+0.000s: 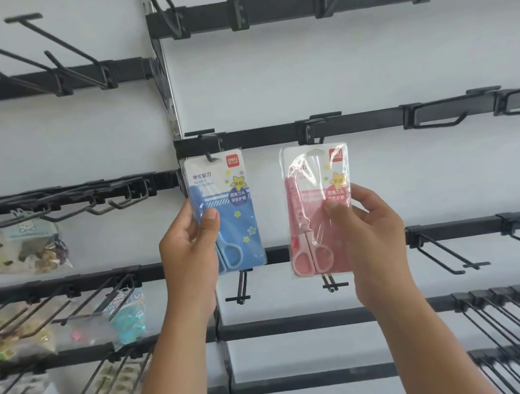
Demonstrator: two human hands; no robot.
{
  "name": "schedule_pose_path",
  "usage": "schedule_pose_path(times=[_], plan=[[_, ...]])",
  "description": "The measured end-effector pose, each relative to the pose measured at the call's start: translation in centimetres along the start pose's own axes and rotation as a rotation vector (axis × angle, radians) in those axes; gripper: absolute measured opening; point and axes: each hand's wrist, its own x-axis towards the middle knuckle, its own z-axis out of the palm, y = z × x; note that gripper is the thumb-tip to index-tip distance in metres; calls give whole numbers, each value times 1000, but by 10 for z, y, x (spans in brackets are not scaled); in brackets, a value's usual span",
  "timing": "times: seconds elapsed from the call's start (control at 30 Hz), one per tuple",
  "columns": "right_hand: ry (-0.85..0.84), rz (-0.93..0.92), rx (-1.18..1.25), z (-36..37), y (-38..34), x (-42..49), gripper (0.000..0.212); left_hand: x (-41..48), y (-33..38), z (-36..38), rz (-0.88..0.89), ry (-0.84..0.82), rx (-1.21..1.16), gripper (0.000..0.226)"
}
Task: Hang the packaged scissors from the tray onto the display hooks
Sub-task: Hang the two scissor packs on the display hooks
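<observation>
Across the whole view, a white wall (366, 62) carrying black rails (357, 122), set in tiers so hooks can slot in at any height. At 9 and 7 o'clock, hooks already loaded with small bagged goods (29, 248), presumably other stock kept apart from this bay. At 4 o'clock, a dense row of bare hooks (514, 329). Near centre, raised on both arms, two scissor packs held upright and face-out, likely so the hang holes meet the prongs squarely. Blue pack (224, 214) just left of centre, its top hole apparently already threaded on the left hook (211, 155), lower half gripped from its 9 o'clock edge by the left hand (190, 254), thumb on the front, probably steadying while it settles. Pink pack (319, 209) just right of centre, pinched at its 4 o'clock side by the right hand (375, 241), thumb on the front and fingers behind; top hole just below the right hook (320, 138), not clearly on it, so judged as lined up for threading. Tray not in view. One pack seemingly hung, one pending.
</observation>
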Motion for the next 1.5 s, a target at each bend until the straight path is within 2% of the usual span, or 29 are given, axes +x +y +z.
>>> schedule_pose_path(times=[0.23, 0.47, 0.63, 0.83, 1.07, 1.33, 1.5], plan=[[34, -39, 29, -4, -14, 14, 5, 8, -11, 7, -17, 11, -13, 29], [43, -26, -33, -7, -17, 28, 5, 11, -13, 6, -28, 40, -16, 22], [36, 4, -69, -10, -15, 26, 13, 12, -11, 5, -28, 25, 17, 19], [-18, 15, -134, -10, -17, 28, 10, 13, -12, 3, -27, 32, 49, 15], [-17, 56, -182, -10, 2, 38, 17, 13, -18, -1, -30, 49, 146, 31], [-1, -93, -433, -24, 12, 38, 22, -3, -13, -3, 14, 81, 353, 30], [-11, -177, -687, -42, 2, 20, 41, -27, 0, -1, 99, 118, 515, 36]])
